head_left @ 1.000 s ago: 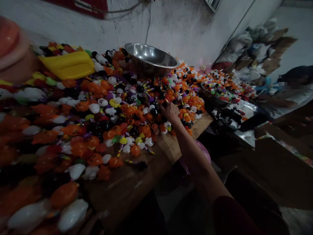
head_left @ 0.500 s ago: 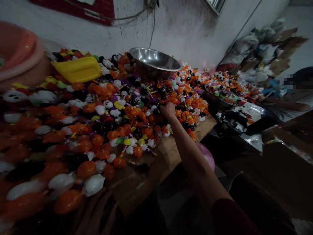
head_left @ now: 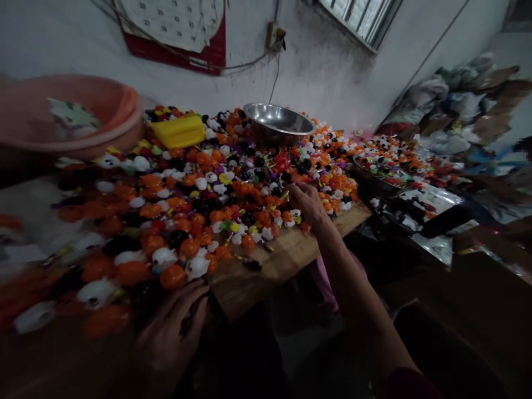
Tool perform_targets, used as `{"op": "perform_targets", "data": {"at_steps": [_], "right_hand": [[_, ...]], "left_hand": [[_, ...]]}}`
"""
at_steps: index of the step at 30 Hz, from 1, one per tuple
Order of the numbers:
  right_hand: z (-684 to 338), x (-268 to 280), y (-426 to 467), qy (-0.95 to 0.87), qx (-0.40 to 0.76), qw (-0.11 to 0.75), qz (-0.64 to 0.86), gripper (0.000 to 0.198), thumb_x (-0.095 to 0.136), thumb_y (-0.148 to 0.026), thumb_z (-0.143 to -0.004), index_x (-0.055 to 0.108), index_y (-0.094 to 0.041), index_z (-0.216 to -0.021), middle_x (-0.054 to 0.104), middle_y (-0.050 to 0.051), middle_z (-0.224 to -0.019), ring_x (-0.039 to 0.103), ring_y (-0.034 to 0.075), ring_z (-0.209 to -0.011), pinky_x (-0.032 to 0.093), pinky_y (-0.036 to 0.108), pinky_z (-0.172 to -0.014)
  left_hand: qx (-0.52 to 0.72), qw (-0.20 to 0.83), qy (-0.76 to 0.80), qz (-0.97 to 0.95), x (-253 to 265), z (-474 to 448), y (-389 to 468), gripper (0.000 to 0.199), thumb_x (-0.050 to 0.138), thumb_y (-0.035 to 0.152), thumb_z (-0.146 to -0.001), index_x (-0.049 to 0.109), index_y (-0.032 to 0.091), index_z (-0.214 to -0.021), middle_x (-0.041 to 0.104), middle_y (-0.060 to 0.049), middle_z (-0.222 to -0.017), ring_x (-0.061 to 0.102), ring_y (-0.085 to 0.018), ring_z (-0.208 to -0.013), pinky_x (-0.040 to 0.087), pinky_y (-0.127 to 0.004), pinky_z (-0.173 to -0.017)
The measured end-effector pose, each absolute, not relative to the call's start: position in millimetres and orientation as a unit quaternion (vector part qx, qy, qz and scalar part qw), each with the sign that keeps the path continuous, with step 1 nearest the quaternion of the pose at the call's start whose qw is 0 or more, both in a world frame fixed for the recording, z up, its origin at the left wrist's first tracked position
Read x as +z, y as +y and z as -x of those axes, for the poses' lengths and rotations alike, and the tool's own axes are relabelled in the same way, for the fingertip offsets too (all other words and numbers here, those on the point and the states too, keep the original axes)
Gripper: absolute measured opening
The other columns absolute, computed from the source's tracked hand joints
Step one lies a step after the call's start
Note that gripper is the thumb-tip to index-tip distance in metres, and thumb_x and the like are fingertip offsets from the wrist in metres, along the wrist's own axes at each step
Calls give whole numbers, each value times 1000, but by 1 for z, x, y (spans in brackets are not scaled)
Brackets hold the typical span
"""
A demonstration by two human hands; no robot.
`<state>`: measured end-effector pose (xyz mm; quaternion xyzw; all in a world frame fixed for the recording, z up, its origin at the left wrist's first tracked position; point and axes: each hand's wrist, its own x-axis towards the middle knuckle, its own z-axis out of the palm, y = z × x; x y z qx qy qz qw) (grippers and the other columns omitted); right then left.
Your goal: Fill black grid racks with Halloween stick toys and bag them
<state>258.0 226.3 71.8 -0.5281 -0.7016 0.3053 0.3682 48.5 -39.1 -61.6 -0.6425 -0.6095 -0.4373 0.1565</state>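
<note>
Small plastic figures point(head_left: 195, 202) in orange, white, black and yellow lie heaped over the wooden table point(head_left: 257, 277). Near the front edge of the heap, my left hand point(head_left: 172, 332) rests low with its thumb apart from its fingers. The space between them is dark, and no held thing shows there. My right hand point(head_left: 307, 202) reaches into the middle of the heap, its fingers bent inward. A small yellowish bit shows by its fingertips; what they grip is mostly hidden.
A steel bowl point(head_left: 278, 119) and a yellow scoop point(head_left: 178, 131) sit on the heap. At left stands a pink tub point(head_left: 120, 133). A second metal bowl point(head_left: 380, 183) is at right, with another person's arm point(head_left: 494, 185) beyond. Bags point(head_left: 428, 91) are piled behind.
The view has shifted left and up, showing more of the tub and the calendar. My left hand has come further into view. My right hand stays in the heap, its fingers now more bent.
</note>
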Motion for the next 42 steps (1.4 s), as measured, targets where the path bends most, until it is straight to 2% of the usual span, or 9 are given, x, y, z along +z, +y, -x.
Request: {"op": "perform_targets", "data": {"at_steps": [3,6,8,10,17,22,30,36,42], "right_hand": [[-257,49,156,-689,480,357,410,41,65,-54,-79,53,-20,-61,40,-5,-54,31,8,-52,28,24,-52],[-246,17,91,-650,615,281,345,36,70,-52,-80,63,-18,-70,44,-5,-58,34,8,-55,29,23,-54],[-237,0,56,-638,667,226,311,30,72,-47,-82,68,-18,-76,52,-3,-63,40,8,-59,31,22,-56],[-226,-13,31,-634,691,198,285,27,73,-44,-82,70,-18,-76,56,-3,-65,44,9,-62,35,22,-58],[-191,-40,-29,-692,586,256,336,24,63,-38,-85,73,-17,-79,63,-1,-70,53,12,-64,44,25,-63],[-180,-49,-64,-688,591,258,334,22,61,-34,-89,75,-18,-86,68,0,-76,61,15,-70,47,25,-65],[-169,-59,-67,-720,580,264,275,16,62,-25,-90,66,-18,-77,60,-1,-75,56,12,-70,46,24,-65],[-165,-61,-56,-783,531,247,208,14,59,-22,-92,69,-20,-82,66,5,-90,62,15,-81,49,26,-70],[-174,-58,-33,-826,440,256,242,19,59,-31,-95,70,-20,-85,67,5,-82,62,17,-72,48,27,-67]], "left_hand": [[-510,24,-624,591,-40,-61,-46,18,58,32,-101,73,24,-107,80,1,-97,76,-13,-82,57,-19,-78],[-560,-232,-625,491,-29,-74,-53,33,62,44,-96,72,20,-116,79,-2,-86,74,-15,-69,59,-22,-66],[-577,-372,-595,418,-29,-78,-59,48,68,53,-89,71,17,-120,78,-5,-83,73,-17,-68,58,-24,-60],[-591,-425,-590,349,-32,-79,-66,53,77,54,-80,73,15,-116,76,-4,-77,70,-16,-65,55,-22,-57],[-675,-448,-560,173,-56,-70,-110,42,91,38,-66,78,22,-103,79,-3,-103,72,-17,-95,58,-25,-87],[-673,-420,-599,112,-64,-64,-139,35,89,38,-66,79,24,-96,79,0,-98,72,-16,-91,57,-24,-83],[-567,-212,-753,258,-61,-51,-166,19,75,34,-76,82,22,-89,80,0,-87,73,-19,-79,58,-27,-75],[-564,-261,-754,213,-65,-39,-172,24,77,38,-71,78,20,-86,76,-2,-80,70,-19,-76,58,-28,-73],[-634,-250,-718,145,-69,-22,-168,29,82,41,-69,72,18,-83,72,-1,-78,62,-13,-68,54,-25,-68]]}}
